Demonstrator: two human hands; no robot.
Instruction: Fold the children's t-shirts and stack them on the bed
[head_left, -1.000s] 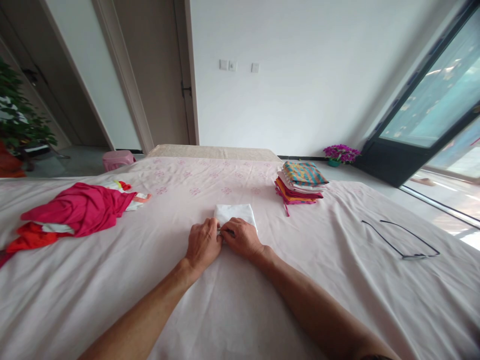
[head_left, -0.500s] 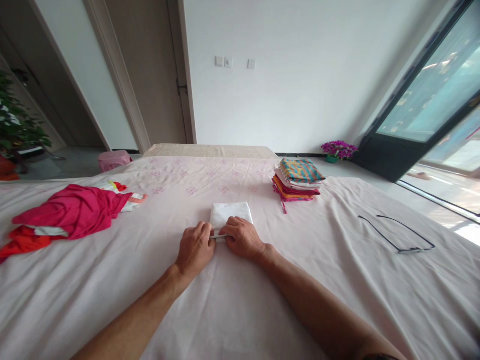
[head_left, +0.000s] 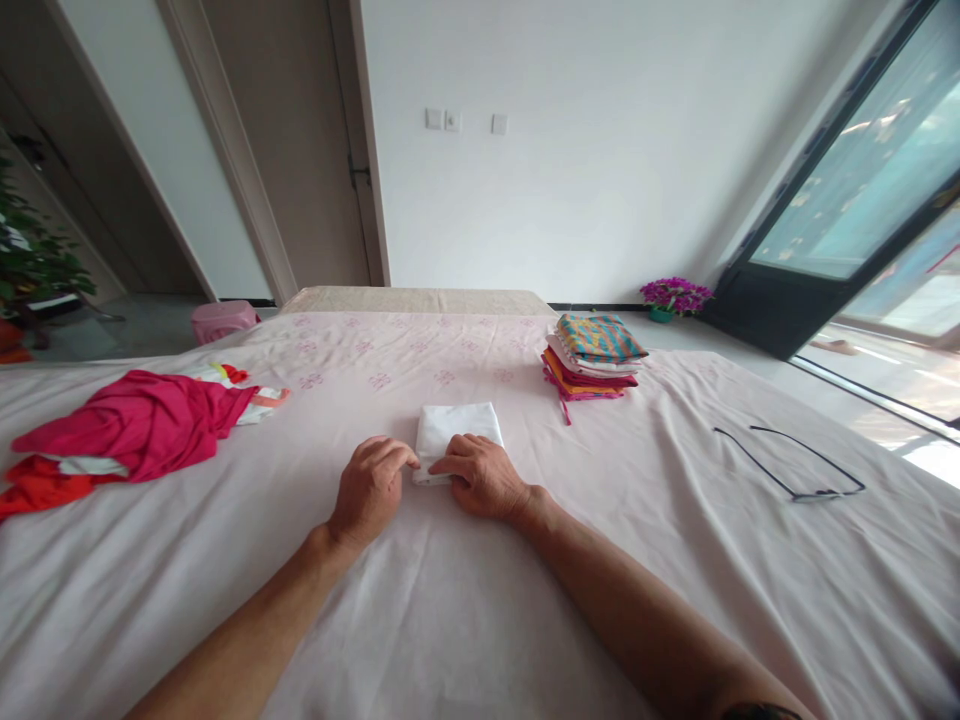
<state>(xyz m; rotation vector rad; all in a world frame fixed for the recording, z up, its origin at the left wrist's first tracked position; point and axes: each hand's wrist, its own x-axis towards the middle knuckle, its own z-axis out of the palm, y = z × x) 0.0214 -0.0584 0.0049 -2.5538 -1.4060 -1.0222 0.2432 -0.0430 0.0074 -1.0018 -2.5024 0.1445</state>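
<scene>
A small folded white cloth lies flat on the pale pink bedsheet in front of me. My right hand rests over its near right part, forefinger stretched along the near edge and the other fingers curled onto the cloth. Just off the near left corner is my left hand, its fingers bent and loosely apart with nothing between them. Farther back to the right stands a stack of folded cloths, a teal and orange patterned one on top.
A crumpled heap of crimson and red fabric lies at the left. Black-framed glasses sit on the sheet at the right. Beyond the bed are a pink stool, a pot of purple flowers and a glass door.
My left hand has let go of the cloth's near edge and moved a little left. That raised edge now lies flat under my right hand.
</scene>
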